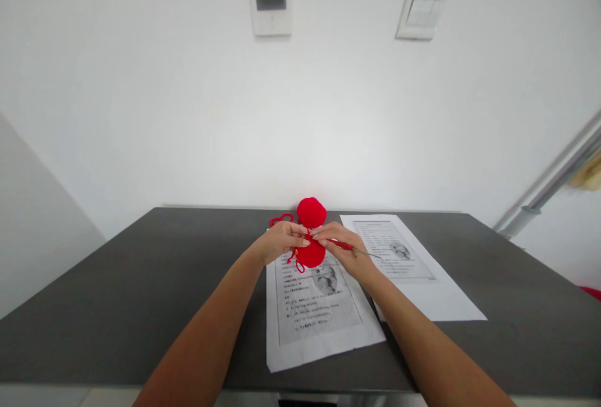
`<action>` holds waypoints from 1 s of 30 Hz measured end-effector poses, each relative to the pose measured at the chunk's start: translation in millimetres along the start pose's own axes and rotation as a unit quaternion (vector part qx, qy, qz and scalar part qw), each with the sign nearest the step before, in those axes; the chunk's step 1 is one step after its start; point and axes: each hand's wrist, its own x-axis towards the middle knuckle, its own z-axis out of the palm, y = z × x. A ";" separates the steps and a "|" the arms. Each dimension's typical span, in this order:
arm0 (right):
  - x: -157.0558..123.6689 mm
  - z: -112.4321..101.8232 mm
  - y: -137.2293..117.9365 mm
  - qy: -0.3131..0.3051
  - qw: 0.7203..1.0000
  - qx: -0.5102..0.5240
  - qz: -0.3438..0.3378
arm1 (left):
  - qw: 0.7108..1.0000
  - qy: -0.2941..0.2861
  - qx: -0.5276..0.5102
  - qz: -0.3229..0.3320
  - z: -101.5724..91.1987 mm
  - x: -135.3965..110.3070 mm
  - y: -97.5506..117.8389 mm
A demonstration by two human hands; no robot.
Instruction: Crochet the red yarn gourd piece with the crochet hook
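Note:
Between my hands is a red crochet piece (312, 254), rounded at its lower edge, with a loose strand and a small yellow spot at its left side. My left hand (283, 241) pinches its upper left edge between thumb and fingers. In my right hand (341, 245) is a crochet hook (345, 245) with a red grip; its metal shaft sticks out to the right past the hand. The hook's working tip is near the left fingertips, too small to make out. Just behind stands a red ball of yarn (311, 212), with strands trailing to the left.
A printed sheet (323, 338) lies under my hands on the dark table (141, 307). A second sheet (436, 300) lies to the right. The white wall (300, 113) behind carries a small panel (272, 19) and a light switch (421, 12). A grey pipe (554, 185) runs at right.

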 end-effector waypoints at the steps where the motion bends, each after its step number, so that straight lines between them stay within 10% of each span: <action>1: -0.1 0.5 -0.6 -0.011 1.000 -0.018 -0.011 | 1.000 -0.003 0.001 -0.002 0.4 -0.5 0.7; 10: -1.5 -2.3 1.5 -0.013 0.998 -0.040 0.047 | 0.973 0.109 0.199 0.043 -4.5 7.3 -4.8; 18: 2.3 1.1 -2.9 0.045 0.999 -0.026 0.017 | 0.989 0.110 0.021 0.097 11.1 9.7 -8.2; 30: -6.8 13.5 12.6 0.014 0.983 -0.178 -0.044 | 0.939 0.246 0.164 0.178 25.8 12.2 -11.1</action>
